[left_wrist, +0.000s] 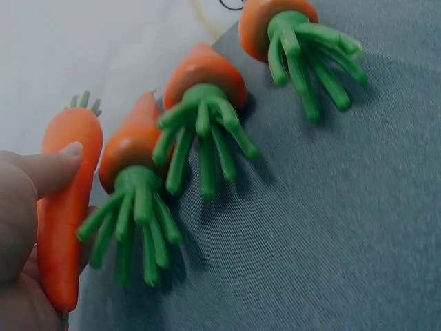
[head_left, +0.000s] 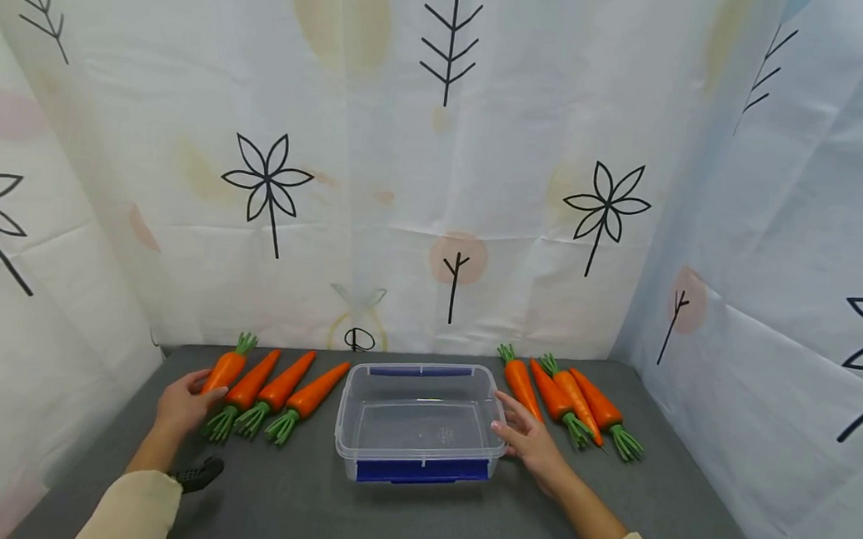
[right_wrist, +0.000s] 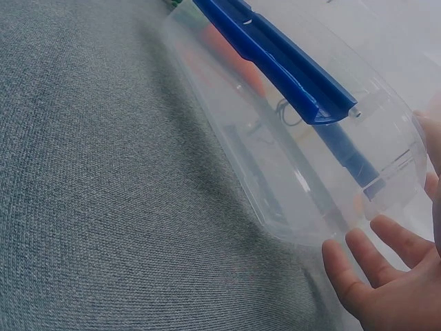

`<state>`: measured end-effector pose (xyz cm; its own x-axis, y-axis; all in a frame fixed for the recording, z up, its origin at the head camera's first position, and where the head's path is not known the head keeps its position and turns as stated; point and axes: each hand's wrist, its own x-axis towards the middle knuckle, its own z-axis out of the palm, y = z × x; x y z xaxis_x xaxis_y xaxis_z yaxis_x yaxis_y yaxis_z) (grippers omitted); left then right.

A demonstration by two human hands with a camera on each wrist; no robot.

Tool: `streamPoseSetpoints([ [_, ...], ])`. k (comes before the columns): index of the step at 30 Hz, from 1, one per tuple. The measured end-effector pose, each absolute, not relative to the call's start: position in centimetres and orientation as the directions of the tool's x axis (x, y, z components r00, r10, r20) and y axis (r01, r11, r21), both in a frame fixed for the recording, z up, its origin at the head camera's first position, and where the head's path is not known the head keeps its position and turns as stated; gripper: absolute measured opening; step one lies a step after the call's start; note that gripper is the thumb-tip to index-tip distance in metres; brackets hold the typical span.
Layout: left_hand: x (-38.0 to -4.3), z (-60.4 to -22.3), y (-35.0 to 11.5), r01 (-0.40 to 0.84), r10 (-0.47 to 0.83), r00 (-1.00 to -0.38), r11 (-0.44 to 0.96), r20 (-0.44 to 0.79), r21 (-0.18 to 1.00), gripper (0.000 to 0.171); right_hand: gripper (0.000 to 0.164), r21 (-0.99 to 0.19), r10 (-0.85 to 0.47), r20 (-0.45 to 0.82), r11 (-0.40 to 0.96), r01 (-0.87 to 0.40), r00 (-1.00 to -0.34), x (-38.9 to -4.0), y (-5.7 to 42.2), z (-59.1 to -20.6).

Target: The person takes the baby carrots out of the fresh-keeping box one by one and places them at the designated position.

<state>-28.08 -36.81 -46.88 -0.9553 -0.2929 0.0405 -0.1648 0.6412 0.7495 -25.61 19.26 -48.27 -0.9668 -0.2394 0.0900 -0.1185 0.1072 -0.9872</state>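
Observation:
My left hand (head_left: 187, 403) grips the leftmost carrot (head_left: 225, 372), thumb laid across its orange body in the left wrist view; its green top points toward the back wall. Beside it lie three more carrots (head_left: 284, 389), green tops toward me. A lidless clear plastic container (head_left: 419, 452) with blue clips stands mid-table. At its right side is my right hand (head_left: 531, 452), thumb at the rim. In the right wrist view, that hand's other fingers (right_wrist: 372, 269) curve up around the container's lower corner.
Several carrots (head_left: 560, 395) lie in a cluster right of the container, close behind my right hand. The dark grey table (head_left: 272, 509) ends at the back against a white printed curtain (head_left: 370, 282), which also hangs along both sides.

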Motion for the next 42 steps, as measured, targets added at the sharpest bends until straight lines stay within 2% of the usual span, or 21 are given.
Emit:
streamPoseSetpoints([
  [12,-27.3,-48.7,-37.6,-0.193,-0.299,-0.954,0.658,0.017,0.728,0.065,0.060,-0.989,-0.262,0.095,0.086,-0.121,-0.960,-25.5,19.4,-48.3],
  [18,-27.0,-48.7,-37.2,-0.172,-0.304,-0.952,0.637,0.040,0.751,0.060,0.060,-0.990,-0.263,0.094,0.080,-0.118,-0.960,-25.6,19.4,-48.3],
  [30,-26.9,-49.1,-37.2,-0.179,-0.332,-0.943,0.545,0.014,0.819,0.063,0.060,-0.989,-0.257,0.075,0.106,-0.105,-0.963,-25.9,19.5,-48.1],
  [42,-26.6,-48.5,-37.1,-0.165,-0.341,-0.938,0.584,0.056,0.795,0.060,0.056,-0.976,-0.256,0.104,0.160,-0.148,-0.961,-25.8,21.2,-47.2],
])
